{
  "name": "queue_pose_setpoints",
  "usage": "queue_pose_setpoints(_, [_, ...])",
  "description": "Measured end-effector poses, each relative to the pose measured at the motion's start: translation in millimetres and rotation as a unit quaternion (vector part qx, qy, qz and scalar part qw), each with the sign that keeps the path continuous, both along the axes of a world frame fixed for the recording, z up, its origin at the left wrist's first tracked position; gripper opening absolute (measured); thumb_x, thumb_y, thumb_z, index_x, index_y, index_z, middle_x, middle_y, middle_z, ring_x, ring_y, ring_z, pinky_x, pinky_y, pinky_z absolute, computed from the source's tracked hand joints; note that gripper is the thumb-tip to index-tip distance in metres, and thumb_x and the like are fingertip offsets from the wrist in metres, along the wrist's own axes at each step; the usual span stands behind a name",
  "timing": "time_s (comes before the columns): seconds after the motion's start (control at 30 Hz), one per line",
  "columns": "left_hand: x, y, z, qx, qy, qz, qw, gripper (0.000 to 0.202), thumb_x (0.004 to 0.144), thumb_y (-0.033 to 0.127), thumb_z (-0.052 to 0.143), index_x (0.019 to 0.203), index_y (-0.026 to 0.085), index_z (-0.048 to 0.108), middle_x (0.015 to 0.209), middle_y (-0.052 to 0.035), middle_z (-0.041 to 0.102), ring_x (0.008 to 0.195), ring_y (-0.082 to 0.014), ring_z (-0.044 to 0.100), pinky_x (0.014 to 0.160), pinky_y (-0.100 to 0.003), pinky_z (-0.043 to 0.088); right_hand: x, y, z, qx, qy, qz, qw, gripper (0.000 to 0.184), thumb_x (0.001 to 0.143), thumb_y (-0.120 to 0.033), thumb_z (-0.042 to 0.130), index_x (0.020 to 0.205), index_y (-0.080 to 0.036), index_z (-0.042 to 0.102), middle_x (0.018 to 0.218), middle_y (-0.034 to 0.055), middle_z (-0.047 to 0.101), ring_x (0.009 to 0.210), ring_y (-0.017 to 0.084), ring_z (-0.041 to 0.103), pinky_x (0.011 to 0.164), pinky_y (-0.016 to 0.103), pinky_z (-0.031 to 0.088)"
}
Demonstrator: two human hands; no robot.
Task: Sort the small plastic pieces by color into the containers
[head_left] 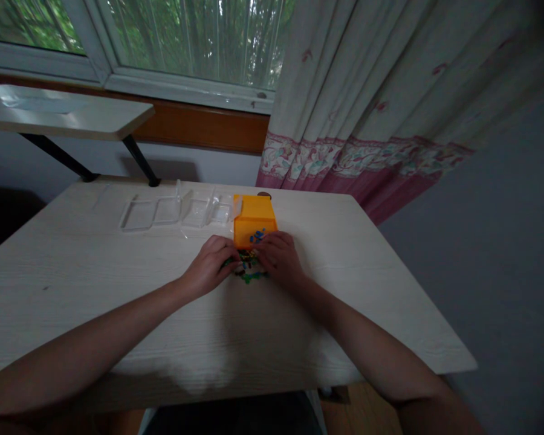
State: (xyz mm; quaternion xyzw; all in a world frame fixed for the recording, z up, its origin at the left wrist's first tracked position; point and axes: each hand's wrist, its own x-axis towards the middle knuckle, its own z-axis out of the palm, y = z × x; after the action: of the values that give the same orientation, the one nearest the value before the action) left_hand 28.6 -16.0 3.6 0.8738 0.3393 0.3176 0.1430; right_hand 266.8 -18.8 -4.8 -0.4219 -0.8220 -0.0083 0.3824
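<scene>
A small pile of colourful pieces point(249, 277), green, brown, white and blue among them, lies on the table between my hands. My left hand point(214, 261) is at the pile's left side, fingers bent in and pressed together at its edge; what they pinch is too small to make out. Over the pile's right side, my right hand point(281, 258) has its fingers curled close to the front edge of an open orange box point(256, 209). Several blue pieces point(256, 235) lie inside that box near the right fingertips. Whether the right fingers hold a piece is hidden.
Several clear plastic boxes point(138, 215) with lids up stand in a row left of the orange box. A round brown object point(264, 195) sits behind it. A raised shelf point(68, 115) on black legs stands at the back left. Curtains point(344, 121) hang beyond the table point(163, 338).
</scene>
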Motion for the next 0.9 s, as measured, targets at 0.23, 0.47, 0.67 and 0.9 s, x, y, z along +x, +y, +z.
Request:
queue_pose_setpoints(0.23, [-2, 0, -1.6, -0.044, -0.054, -0.012, 0.997, 0.013, 0.096, 0.029, 0.056, 0.091, 0.019, 0.062, 0.09, -0.0046, 0.065, 0.092, -0.0189, 0.06, 0.083, -0.033, 0.049, -13, -14, -1.3, 0.008, -0.065, 0.066, 0.996, 0.016, 0.091, -0.036, 0.063, 0.103, -0.03, 0.071, 0.099, 0.0022, 0.074, 0.109, 0.021, 0.061, 0.108, 0.042, 0.038])
queue_pose_setpoints(0.47, [-1, -1, -7.0, -0.041, -0.067, -0.001, 0.997, 0.02, 0.094, 0.033, 0.06, 0.108, 0.019, 0.058, 0.099, -0.0051, 0.067, 0.093, -0.0184, 0.065, 0.081, -0.031, 0.053, -18, -14, -2.9, 0.029, -0.056, 0.063, 0.996, 0.01, 0.093, -0.032, 0.062, 0.096, -0.027, 0.07, 0.097, 0.0021, 0.074, 0.103, 0.019, 0.062, 0.108, 0.041, 0.039])
queue_pose_setpoints(0.67, [-3, -1, -11.7, -0.045, -0.056, -0.011, 0.997, 0.022, 0.097, 0.032, 0.054, 0.114, 0.018, 0.055, 0.103, -0.0066, 0.067, 0.095, -0.0191, 0.066, 0.085, -0.032, 0.054, -16, -13, -3.0, 0.025, -0.074, 0.063, 0.995, 0.013, 0.093, -0.032, 0.061, 0.1, -0.029, 0.071, 0.099, 0.0017, 0.074, 0.104, 0.019, 0.062, 0.109, 0.041, 0.039])
queue_pose_setpoints(0.9, [0, -3, -5.2, -0.048, -0.047, -0.037, 0.997, 0.023, 0.098, 0.026, 0.047, 0.118, 0.017, 0.055, 0.106, -0.009, 0.067, 0.099, -0.0202, 0.066, 0.086, -0.033, 0.055, -17, -12, -2.0, 0.071, -0.056, 0.076, 0.993, 0.009, 0.092, -0.028, 0.063, 0.096, -0.027, 0.071, 0.095, 0.0003, 0.075, 0.096, 0.017, 0.063, 0.108, 0.04, 0.039])
